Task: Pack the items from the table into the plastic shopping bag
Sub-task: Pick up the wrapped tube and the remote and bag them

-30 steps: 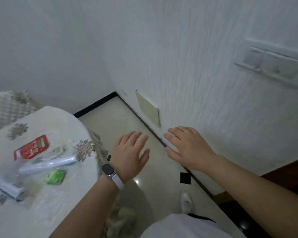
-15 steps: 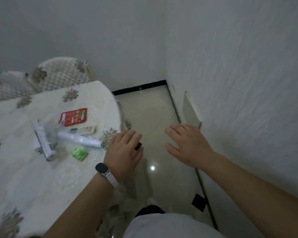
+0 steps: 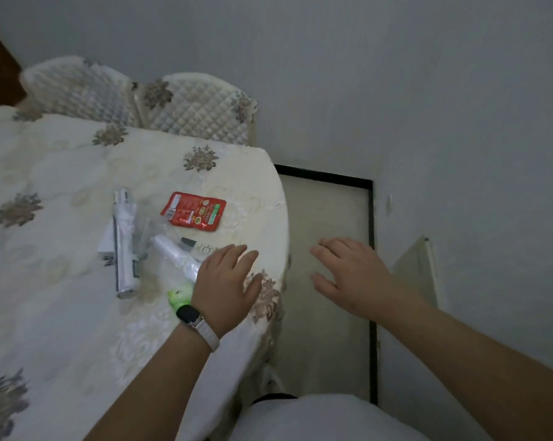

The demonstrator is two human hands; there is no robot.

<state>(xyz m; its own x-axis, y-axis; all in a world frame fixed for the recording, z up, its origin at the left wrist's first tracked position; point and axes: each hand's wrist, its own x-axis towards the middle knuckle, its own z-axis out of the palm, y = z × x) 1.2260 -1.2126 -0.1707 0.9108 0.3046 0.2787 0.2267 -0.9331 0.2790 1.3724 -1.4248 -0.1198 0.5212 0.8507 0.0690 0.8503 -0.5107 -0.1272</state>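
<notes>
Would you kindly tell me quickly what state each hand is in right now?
Left hand: open, fingers spread, holding nothing, above the cream floral-clothed table.
Right hand: open, empty, beyond the table edge.

Plain grey-white walls (image 3: pixel 396 74) meet in a corner above a pale tiled floor (image 3: pixel 326 249) edged in black. Two quilted chair backs (image 3: pixel 186 109) stand behind the round bench (image 3: pixel 61 173), draped in a cream floral cloth.
</notes>
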